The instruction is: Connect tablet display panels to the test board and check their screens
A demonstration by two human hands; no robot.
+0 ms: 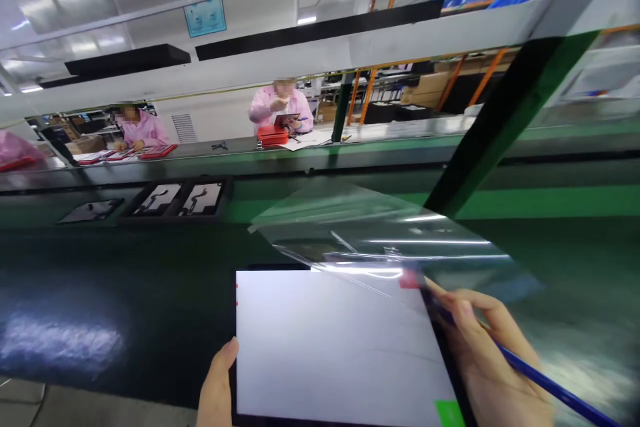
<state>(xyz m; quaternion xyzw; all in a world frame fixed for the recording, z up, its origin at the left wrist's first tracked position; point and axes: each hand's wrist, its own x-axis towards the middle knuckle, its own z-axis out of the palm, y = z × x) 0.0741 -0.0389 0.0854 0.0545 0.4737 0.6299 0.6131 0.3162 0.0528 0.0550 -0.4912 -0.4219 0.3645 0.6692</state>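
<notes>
Holding: left hand [216, 383] grips tablet [340, 347] at left edge, thumb pressed on bezel.
Right hand [487, 360]: fingers pinch blue pen [545, 383] and film [380, 233] tab.
Film: lifted, peeled from far right corner.
Tablet: lit white, over dark belt [100, 300].

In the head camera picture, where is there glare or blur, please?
Head view: ceiling lights streak across the clear film; the tablet screen is washed out white; a pale reflection sits on the belt; straight edges bend near the frame's sides; the two workers behind are soft.
</notes>
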